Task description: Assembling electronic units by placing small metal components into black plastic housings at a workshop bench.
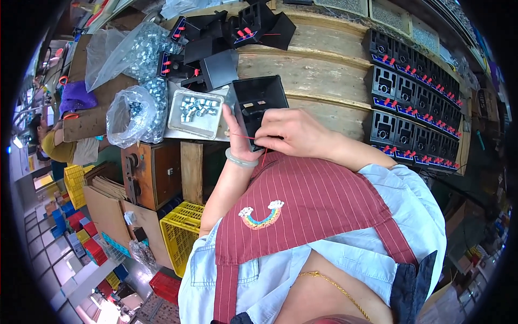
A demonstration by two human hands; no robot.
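Observation:
A black plastic box-shaped housing (259, 102) with slots in its face is held over the edge of the wooden bench (318, 70). My left hand (236, 137), with a pale green bangle on the wrist, grips its left side from below. My right hand (288, 132) pinches at the housing's lower edge, where thin red wire (245, 137) runs between the two hands. A small white tray (195, 112) of silver metal parts lies just left of the housing.
Finished black housings with red and blue terminals stand in rows at the right (413, 102); more lie piled at the top (226, 38). Clear bags of silver parts (135, 113) sit left. A yellow crate (181, 227) stands below. Another person (59, 143) sits far left.

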